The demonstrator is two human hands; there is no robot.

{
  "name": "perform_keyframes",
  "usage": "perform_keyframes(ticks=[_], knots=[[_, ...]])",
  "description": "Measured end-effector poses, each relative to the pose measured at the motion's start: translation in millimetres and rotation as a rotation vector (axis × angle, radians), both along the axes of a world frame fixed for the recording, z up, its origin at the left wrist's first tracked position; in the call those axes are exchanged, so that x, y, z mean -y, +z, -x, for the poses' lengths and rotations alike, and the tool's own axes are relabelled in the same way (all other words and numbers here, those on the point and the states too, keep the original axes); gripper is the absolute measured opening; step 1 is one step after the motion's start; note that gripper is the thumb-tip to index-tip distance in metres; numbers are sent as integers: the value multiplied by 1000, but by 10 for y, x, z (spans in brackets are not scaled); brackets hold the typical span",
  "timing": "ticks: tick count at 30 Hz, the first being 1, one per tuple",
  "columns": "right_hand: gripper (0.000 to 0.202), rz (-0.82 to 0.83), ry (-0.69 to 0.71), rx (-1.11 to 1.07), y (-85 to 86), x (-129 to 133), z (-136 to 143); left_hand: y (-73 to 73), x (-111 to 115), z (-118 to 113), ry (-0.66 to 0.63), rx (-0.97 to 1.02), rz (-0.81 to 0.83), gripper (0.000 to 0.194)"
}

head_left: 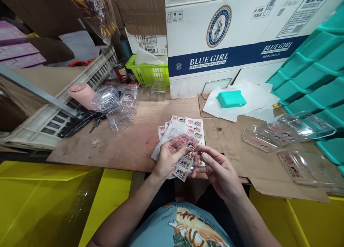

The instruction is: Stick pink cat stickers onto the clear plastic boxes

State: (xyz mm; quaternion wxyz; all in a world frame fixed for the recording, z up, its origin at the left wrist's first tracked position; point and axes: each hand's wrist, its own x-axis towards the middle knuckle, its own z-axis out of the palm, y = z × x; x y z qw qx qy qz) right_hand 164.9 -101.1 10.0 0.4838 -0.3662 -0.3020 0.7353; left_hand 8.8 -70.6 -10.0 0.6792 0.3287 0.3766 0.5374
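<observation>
My left hand (pixel 168 159) is closed on a clear plastic lid (pixel 176 134), its thumb lying over the near edge. A printed cat sticker (pixel 188 142) with pink lettering shows on the lid. My right hand (pixel 215 164) is at the lid's right edge, index fingertip by the cat picture and the other fingers apart; whether it touches the sticker I cannot tell. Under both hands lie sticker sheets (pixel 197 123) printed with rows of the same cats, partly covered by the hands and lid.
Stickered clear lids (pixel 260 139) lie in an overlapping row to the right, beside stacked teal trays (pixel 309 78). One teal tray (pixel 231 99) rests on white paper. Clear plastic boxes (pixel 120 118) and a pink bottle (pixel 82 96) are at left. A large beer carton (pixel 228 42) stands behind.
</observation>
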Motion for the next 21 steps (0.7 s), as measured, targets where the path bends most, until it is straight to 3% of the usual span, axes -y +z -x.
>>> perform_keyframes(ticks=[21], knots=[[30,43,-45,86,-66,-44,101,-107,25,82,-19,31,-72,22]])
